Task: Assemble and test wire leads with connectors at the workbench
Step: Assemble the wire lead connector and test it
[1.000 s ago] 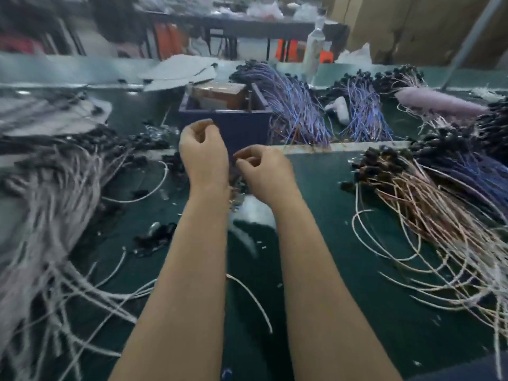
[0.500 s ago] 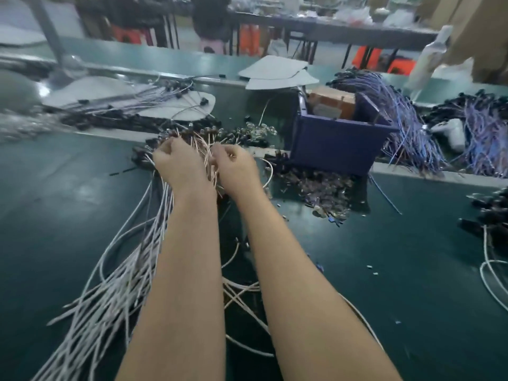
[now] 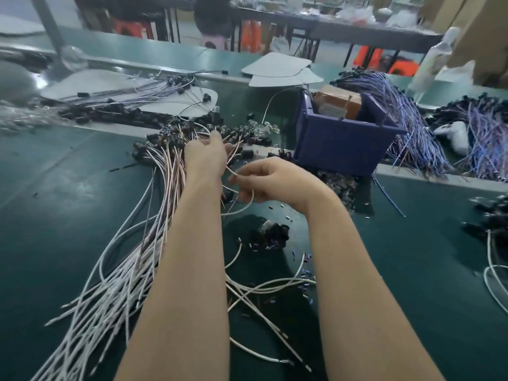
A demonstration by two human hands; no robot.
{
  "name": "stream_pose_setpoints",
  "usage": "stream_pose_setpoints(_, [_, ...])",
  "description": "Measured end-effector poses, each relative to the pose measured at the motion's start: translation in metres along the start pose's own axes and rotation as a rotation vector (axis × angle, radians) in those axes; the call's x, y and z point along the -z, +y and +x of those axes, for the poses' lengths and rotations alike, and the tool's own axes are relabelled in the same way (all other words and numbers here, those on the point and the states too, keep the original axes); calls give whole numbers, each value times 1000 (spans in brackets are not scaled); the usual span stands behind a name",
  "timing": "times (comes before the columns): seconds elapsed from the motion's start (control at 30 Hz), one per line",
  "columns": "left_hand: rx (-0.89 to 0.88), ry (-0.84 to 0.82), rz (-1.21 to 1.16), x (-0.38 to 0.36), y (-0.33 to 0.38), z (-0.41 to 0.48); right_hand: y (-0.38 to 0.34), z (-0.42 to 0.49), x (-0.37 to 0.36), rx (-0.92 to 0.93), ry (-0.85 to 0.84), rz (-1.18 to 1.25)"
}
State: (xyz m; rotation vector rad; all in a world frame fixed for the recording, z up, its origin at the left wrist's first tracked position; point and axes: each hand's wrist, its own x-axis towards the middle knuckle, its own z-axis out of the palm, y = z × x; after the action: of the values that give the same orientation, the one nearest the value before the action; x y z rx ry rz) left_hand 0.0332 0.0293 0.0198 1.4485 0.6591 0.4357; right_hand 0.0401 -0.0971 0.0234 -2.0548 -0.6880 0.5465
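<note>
Right hand (image 3: pixel 270 180): fingers curled, thumb and fingertips pinching a single white lead (image 3: pixel 248 200), which loops down from the pinch and back toward the left forearm.

Left hand (image 3: pixel 204 158): reached forward, back of the hand to the camera, its fingers pushed in among the connectors (image 3: pixel 170 136) at the far end of the bundle of leads (image 3: pixel 165 171). Whether it grasps anything there cannot be told, as the palm side is hidden.

The two hands are close together. The right is slightly nearer the person and just right of the left wrist.

The bundle of pink and white leads lies on the workbench (image 3: pixel 412 270) directly under and to the left of the left forearm. It fans out toward the near left corner, with the black connectors massed at the far end by the left fingertips.

A small heap of dark parts (image 3: pixel 272 235) sits on the mat between the forearms, just nearer than the right hand. Loose leads (image 3: pixel 264 287) cross one another between the forearms farther down.

A blue bin (image 3: pixel 343 144) stands beyond the right hand, near it but apart, with a cardboard box (image 3: pixel 338 101) inside. Violet leads (image 3: pixel 398 111) are heaped to the right of the bin. Pale sheets (image 3: pixel 277 68) lie at the far edge of the bench.
</note>
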Motion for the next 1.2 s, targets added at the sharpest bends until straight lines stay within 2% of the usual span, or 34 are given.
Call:
stream_pose_setpoints(0.13, [-35,-63,99,0,-5,-4,7,-6,11,-112,17,-31])
stream_pose_setpoints(0.3, [-32,-205,235,-8,-5,-11,14,7,12,-183,381,467])
stream_pose_setpoints(0.43, [-59,-203,353,-14,-1,-18,5,26,-8,-171,365,721])
stream_pose_setpoints(0.6, [-176,-223,488,-10,-1,-22,-1,42,-17,-145,466,849])
stream_pose_setpoints(0.7, [-191,-262,567,-8,0,-21,3,44,-18,-142,448,954])
stream_pose_setpoints(0.87, [-192,-41,573,-6,-8,-14,10,40,-12,-120,762,971])
stream_pose_setpoints(0.93, [-214,73,557,-1,-12,-12,10,31,-1,-55,888,1046])
stream_pose_setpoints(1.07, [-262,260,616,6,-9,-12,5,5,33,102,1136,918])
stream_pose_setpoints(1.13, [-300,278,635,1,-2,-17,-1,-12,51,212,1160,896])
stream_pose_setpoints(1.2, [-423,215,599,-11,8,-28,-7,-28,64,311,1128,929])
